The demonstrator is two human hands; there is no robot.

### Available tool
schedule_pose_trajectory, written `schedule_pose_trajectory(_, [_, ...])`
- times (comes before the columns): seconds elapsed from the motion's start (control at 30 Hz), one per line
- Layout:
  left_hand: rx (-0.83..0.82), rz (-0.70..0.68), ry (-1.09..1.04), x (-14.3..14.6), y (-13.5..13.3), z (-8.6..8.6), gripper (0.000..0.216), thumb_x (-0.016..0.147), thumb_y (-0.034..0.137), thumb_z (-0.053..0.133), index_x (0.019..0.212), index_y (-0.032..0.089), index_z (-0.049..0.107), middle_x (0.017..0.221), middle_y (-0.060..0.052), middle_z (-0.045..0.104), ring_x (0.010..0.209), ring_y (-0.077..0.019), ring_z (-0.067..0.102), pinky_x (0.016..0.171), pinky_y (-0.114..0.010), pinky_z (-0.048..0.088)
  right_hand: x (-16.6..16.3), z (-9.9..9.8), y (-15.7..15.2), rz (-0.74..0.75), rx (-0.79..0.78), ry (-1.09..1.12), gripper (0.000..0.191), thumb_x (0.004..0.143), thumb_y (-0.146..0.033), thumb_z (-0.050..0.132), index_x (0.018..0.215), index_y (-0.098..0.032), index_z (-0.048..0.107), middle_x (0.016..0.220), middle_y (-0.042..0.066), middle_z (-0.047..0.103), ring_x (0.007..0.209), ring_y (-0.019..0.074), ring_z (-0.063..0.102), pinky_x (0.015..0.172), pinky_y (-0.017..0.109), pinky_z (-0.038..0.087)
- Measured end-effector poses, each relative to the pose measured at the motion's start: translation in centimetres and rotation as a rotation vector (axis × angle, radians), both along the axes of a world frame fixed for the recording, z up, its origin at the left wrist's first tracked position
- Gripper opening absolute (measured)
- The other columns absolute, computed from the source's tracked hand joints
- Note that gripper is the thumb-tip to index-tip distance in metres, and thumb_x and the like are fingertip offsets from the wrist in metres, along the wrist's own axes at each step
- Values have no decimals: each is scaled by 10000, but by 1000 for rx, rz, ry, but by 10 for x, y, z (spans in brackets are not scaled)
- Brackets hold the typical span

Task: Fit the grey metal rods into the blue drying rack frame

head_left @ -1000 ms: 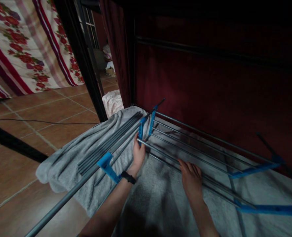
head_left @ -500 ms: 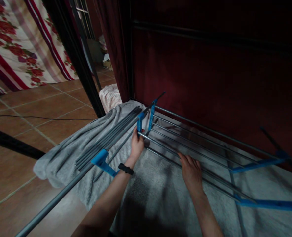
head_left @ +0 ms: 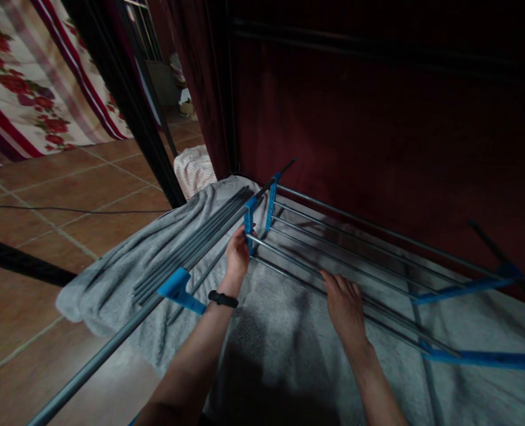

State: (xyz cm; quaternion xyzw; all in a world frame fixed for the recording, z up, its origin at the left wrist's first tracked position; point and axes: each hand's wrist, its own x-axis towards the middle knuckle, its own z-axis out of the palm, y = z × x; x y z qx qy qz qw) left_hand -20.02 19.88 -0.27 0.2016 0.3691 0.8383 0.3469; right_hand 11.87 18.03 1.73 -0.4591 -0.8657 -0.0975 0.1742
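A partly assembled rack of grey metal tubes and blue plastic brackets lies across a grey blanket (head_left: 280,331). My left hand (head_left: 237,253), with a black band on its wrist, closes around the near blue bracket (head_left: 249,214) from its left side; some fingertips are hidden behind it. From that bracket a metal tube (head_left: 284,253) runs right to my right hand (head_left: 344,302), whose fingers curl over it. A second blue bracket (head_left: 271,204) stands just behind. Another blue bracket (head_left: 178,287) sits on the long thick pole (head_left: 107,349), left of my left forearm.
Several loose grey tubes (head_left: 191,242) lie side by side on the blanket. Blue end pieces (head_left: 488,358) join the tubes at the right. A dark red panel (head_left: 378,142) rises behind the rack. Black metal posts (head_left: 129,106) stand at the left, above the tiled floor (head_left: 76,201).
My left hand has shifted slightly left on the near bracket, uncovering its lower part below the tube. My right hand stays on the tube. The view has shifted a little.
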Motion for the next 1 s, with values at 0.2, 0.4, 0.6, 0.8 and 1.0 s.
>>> schedule_pose_trajectory(0.2, [7, 108, 8, 3, 2, -5, 248, 763, 419, 888, 914, 234, 823, 1001, -53, 825, 993, -227, 731, 1032, -366, 524, 3, 1, 1, 9, -12, 13, 394, 1098, -171, 454, 1408, -234, 688, 1125, 98, 781, 1012, 240, 685, 939, 409, 440])
schedule_pose_trajectory(0.4, [-30, 78, 38, 2, 1, -4, 286, 764, 452, 899, 926, 232, 816, 1007, -62, 829, 1036, -244, 750, 1037, -375, 530, 1, 4, 1, 1, -28, 24, 405, 1093, -183, 431, 1404, -236, 686, 1109, 103, 781, 1007, 247, 675, 937, 416, 432])
schedule_pose_trajectory(0.6, [-43, 34, 23, 0, 0, -4, 291, 764, 457, 905, 915, 247, 772, 972, -36, 788, 982, -217, 729, 980, -346, 547, 2, 7, -1, 11, -28, 19, 399, 1112, -199, 393, 1394, -213, 675, 1108, 110, 780, 1023, 250, 675, 984, 417, 429])
schedule_pose_trajectory(0.8, [-36, 26, 19, 0, -1, -4, 337, 759, 479, 918, 965, 256, 772, 997, -31, 774, 1020, -222, 709, 1030, -363, 528, -37, 27, -4, 35, -57, 74, 414, 1125, -289, 426, 1466, -158, 621, 1352, 178, 737, 1204, 279, 671, 1073, 439, 460])
schedule_pose_trajectory(1.0, [-38, 14, 30, 2, -3, 1, 337, 758, 469, 918, 966, 247, 774, 978, -28, 772, 937, -205, 706, 940, -334, 548, -138, 70, 1, 240, -259, 50, 456, 1122, -256, 387, 1541, -189, 554, 1429, 176, 692, 1234, 263, 682, 1096, 412, 517])
